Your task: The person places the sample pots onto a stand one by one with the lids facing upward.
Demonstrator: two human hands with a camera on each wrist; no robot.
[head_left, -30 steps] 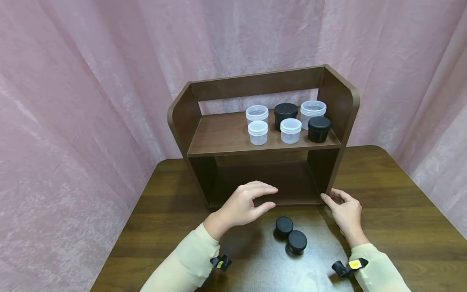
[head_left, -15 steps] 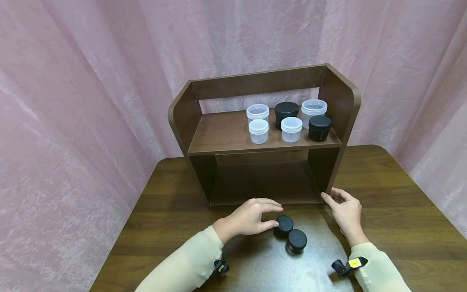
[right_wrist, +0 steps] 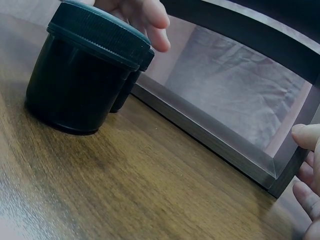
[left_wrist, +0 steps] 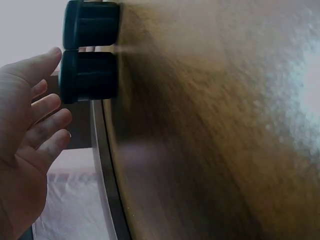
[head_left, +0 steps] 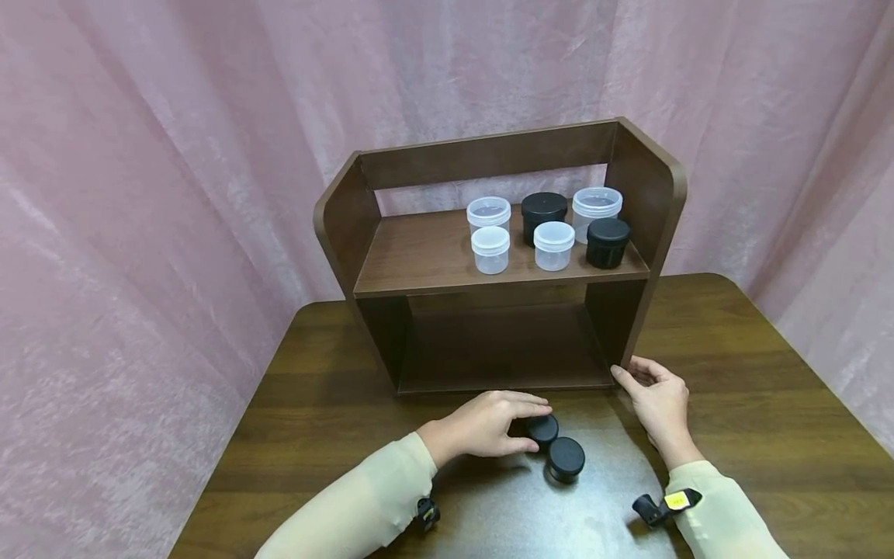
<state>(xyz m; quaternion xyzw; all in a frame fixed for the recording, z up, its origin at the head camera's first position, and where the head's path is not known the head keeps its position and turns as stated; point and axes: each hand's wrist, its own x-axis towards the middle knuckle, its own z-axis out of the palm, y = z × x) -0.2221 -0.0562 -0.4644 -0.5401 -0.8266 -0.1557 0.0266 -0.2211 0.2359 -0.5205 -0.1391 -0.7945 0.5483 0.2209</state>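
Observation:
Two small black screw-lid jars stand upright, side by side, on the table in front of a brown two-tier shelf (head_left: 510,289). My left hand (head_left: 482,425) reaches the farther jar (head_left: 542,428), with thumb and fingers spread on either side of its lid. In the left wrist view, the thumb tip is right at the lids and the other fingers are loosely bent. The nearer jar (head_left: 566,458) looks large in the right wrist view and partly hides the farther one. My right hand (head_left: 662,407) grips the shelf's lower right corner, thumb on the front edge, fingers on the outer side.
On the upper tier stand clear jars with pale lids, such as one at the front left (head_left: 490,251), and two black jars (head_left: 544,217) (head_left: 608,244). A pink curtain (head_left: 174,194) hangs behind the wooden table (head_left: 293,435).
My left hand has come down and toward me from in front of the shelf's lower tier to the farther black jar. The right hand stays at the shelf corner.

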